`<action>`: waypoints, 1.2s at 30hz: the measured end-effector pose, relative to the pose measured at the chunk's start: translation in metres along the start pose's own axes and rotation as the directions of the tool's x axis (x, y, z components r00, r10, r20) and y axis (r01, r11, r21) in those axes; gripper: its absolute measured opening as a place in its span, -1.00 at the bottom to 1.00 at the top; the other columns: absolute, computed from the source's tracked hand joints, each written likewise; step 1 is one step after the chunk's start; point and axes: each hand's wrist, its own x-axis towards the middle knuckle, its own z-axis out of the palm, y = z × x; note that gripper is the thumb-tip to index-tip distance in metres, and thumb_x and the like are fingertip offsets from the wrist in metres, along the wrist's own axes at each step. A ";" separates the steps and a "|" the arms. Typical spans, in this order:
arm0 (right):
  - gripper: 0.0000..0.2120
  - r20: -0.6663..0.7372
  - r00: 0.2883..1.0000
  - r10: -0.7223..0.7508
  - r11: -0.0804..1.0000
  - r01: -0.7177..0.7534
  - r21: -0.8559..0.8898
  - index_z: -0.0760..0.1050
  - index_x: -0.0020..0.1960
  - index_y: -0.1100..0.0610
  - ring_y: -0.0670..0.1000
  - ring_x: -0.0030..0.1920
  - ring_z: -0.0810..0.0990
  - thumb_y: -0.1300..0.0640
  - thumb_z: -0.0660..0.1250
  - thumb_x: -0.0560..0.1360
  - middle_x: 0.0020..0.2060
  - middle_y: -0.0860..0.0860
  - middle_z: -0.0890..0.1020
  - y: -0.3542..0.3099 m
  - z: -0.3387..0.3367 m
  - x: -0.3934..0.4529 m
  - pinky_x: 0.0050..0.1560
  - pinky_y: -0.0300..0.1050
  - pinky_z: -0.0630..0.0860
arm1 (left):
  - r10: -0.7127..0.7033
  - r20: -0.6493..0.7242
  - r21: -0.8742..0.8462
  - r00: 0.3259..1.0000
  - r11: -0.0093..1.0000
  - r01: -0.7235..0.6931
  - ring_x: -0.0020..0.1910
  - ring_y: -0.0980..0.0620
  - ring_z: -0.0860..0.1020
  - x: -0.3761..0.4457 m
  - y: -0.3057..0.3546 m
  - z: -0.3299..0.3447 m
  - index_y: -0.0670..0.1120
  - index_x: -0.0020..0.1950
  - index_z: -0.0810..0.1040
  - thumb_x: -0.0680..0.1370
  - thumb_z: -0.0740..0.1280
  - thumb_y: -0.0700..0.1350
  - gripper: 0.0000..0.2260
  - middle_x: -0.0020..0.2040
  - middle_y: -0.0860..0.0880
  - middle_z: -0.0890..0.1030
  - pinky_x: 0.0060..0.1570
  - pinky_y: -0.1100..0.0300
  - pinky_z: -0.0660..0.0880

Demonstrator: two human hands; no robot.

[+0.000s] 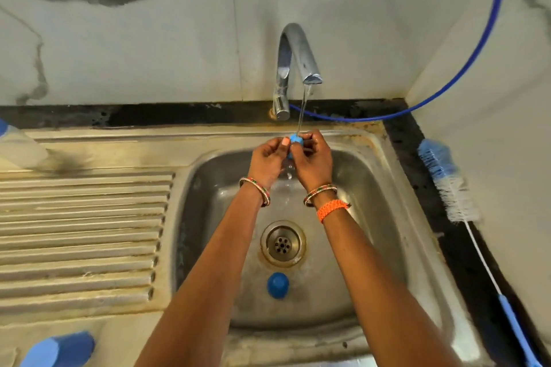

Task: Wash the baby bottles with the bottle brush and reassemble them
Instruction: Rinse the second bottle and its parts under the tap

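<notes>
Baby-bottle gear is spread around a stained stainless steel sink [396, 176] with a ribbed draining board on its left. Biggest piece is the long bottle brush with blue and white bristles and a blue handle [453, 188], lying on the black counter strip to the right of the basin, well apart from both hands. A clear bottle with a blue end [21, 146] lies at the far left edge, kinda blurry. A blue plastic cap [61, 350] sits bottom left on the steel. A round blue plastic piece [278, 285] rests in the basin just below the drain. The curved chrome tap [295, 68] runs a thin stream onto the small blue bottle part [295, 140], pinched between the left hand [268, 161] and right hand [313, 161], fingertips curled round it, so it sits right up at the fingertips above the basin.
</notes>
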 end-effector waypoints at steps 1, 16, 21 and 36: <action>-0.93 -0.017 1.000 -0.020 1.000 0.020 0.005 0.47 -0.08 0.18 -0.27 -0.25 0.54 0.27 0.35 0.48 -0.26 -0.10 0.56 -0.004 -0.001 -0.001 -0.21 -0.42 0.48 | 0.050 -0.001 -0.001 0.999 0.999 -0.050 -0.13 0.02 0.57 -0.002 0.002 0.000 -0.23 0.09 0.57 0.61 0.21 -0.20 -0.82 -0.15 -0.07 0.61 -0.05 0.12 0.53; -0.50 0.209 0.824 0.527 0.845 -0.535 -0.023 0.44 -0.14 0.17 -0.06 -0.55 0.37 -0.19 -0.04 0.62 -0.48 0.05 0.43 -0.044 0.010 0.003 -0.61 -0.36 0.28 | 0.127 -0.012 0.034 0.992 0.991 -0.126 -0.41 0.17 0.50 -0.011 0.004 -0.006 -0.26 0.05 0.53 0.63 0.13 -0.27 -0.81 -0.27 -0.09 0.53 -0.35 0.30 0.48; -0.55 0.093 0.953 0.289 0.957 -0.287 -0.030 0.52 0.00 0.26 -0.04 -0.32 0.50 -0.17 0.25 0.53 -0.27 0.07 0.57 -0.027 0.011 0.004 -0.36 -0.22 0.45 | -0.065 0.148 -0.247 0.987 0.964 0.100 -0.21 0.06 0.59 -0.004 0.021 -0.007 -0.14 -0.07 0.51 0.63 0.18 -0.17 -0.85 -0.21 -0.03 0.65 -0.18 0.21 0.53; -0.76 0.262 0.961 0.086 0.983 -0.038 -0.182 0.59 0.12 0.27 -0.09 -0.06 0.56 0.28 0.39 0.46 0.01 0.13 0.64 -0.018 -0.024 0.001 0.04 -0.24 0.53 | -0.389 0.164 -0.397 0.906 0.815 0.422 -0.25 0.06 0.54 -0.001 0.009 0.002 -0.14 0.29 0.42 0.65 0.01 -0.26 -0.71 -0.22 -0.09 0.61 -0.24 0.23 0.56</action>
